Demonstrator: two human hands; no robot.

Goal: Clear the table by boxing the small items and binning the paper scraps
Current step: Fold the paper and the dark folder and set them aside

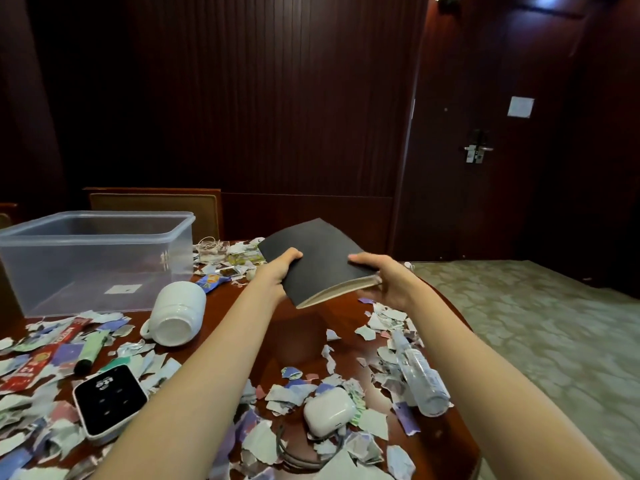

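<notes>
A black notebook (pixel 317 258) is held in the air above the table's far end. My left hand (pixel 277 271) grips its left edge and my right hand (pixel 384 282) grips its right edge near the page block. A clear plastic box (pixel 97 258) stands empty at the far left of the wooden table (pixel 298 327). Torn paper scraps (pixel 298 393) cover much of the tabletop. A white mug (pixel 178 315) lies on its side near the box. A white earbud case (pixel 329 410) and a clear spray bottle (pixel 420 375) lie among the scraps.
A black-faced white device (pixel 109 400), a green marker (pixel 90 351) and a red packet (pixel 41 355) lie at the left. A string coil (pixel 209 244) sits behind the box. A chair (pixel 156 213) stands beyond the table. Carpeted floor (pixel 536 327) spreads to the right.
</notes>
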